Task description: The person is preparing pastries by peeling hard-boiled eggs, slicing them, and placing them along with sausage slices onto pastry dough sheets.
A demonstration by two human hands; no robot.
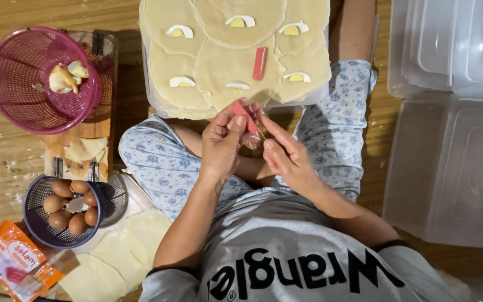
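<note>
- The sausage stick (245,118), pinkish red, sits between both hands above the lap, its long axis slanting up-left toward the tray (155,100) of round wrappers (236,70).
- Left hand (222,142) pinches its upper end, fingers curled.
- Right hand (286,156) grips the clear casing (252,140) lower down, thumb forward.

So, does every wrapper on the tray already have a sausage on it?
No, only one red sausage lies on the tray; the other wrappers carry just egg slices.
</note>
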